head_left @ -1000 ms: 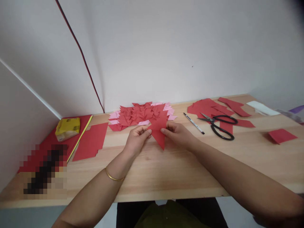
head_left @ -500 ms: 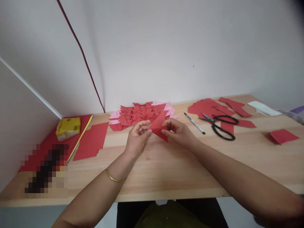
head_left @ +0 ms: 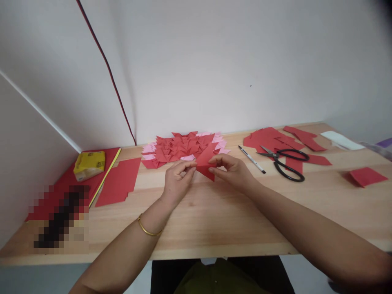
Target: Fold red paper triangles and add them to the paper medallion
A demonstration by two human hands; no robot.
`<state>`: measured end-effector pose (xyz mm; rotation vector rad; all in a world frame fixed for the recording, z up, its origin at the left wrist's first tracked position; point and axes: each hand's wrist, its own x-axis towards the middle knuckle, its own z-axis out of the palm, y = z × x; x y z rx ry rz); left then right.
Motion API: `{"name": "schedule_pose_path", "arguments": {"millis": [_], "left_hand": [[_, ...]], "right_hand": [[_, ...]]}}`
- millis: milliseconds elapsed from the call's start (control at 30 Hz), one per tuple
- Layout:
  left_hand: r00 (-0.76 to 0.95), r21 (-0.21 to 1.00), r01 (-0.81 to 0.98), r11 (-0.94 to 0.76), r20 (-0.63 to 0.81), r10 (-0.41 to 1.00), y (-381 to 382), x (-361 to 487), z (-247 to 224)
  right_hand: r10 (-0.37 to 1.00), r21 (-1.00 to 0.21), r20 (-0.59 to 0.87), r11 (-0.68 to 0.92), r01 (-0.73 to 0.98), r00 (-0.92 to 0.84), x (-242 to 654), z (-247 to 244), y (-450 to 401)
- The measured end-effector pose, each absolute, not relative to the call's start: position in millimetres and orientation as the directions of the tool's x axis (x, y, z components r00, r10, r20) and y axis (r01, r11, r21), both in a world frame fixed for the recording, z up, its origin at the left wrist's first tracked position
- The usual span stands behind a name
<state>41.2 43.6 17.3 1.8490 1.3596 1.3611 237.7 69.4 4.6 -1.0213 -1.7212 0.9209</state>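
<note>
A folded piece of red paper [head_left: 206, 163] is held up above the middle of the table, between my two hands. My left hand [head_left: 180, 179] pinches its left corner between thumb and forefinger. At its right side my right hand [head_left: 229, 168] grips it between thumb and fingers. Just behind it lies a pile of folded red and pink paper pieces [head_left: 180, 148], partly hidden by the held paper and my fingers.
On the right are black-handled scissors [head_left: 289, 163], a pen [head_left: 251, 159], red paper scraps [head_left: 268, 139] and a folded red sheet [head_left: 369, 177]. On the left sit a yellow packet [head_left: 90, 163], a yellow strip [head_left: 105, 176] and a cut red sheet [head_left: 119, 181]. A wall [head_left: 196, 65] rises behind the table.
My left hand's fingers have shifted slightly and curl closer together at the paper's left corner. The paper and my right hand stay nearly in place.
</note>
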Motion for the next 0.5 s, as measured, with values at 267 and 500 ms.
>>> {"name": "schedule_pose_path", "arguments": {"millis": [267,500], "left_hand": [[0.072,0.717,0.525,-0.46,0.5,0.863,42.4,41.6,17.1],[0.07,0.711,0.523,-0.47,0.514,0.855,42.8,40.7,19.9]], "right_hand": [[0.903,-0.877,0.353,0.41,0.25,-0.245,237.0,8.2,67.2],[0.876,-0.813,0.418,0.479,0.331,-0.24,237.6,14.0,66.3]]}}
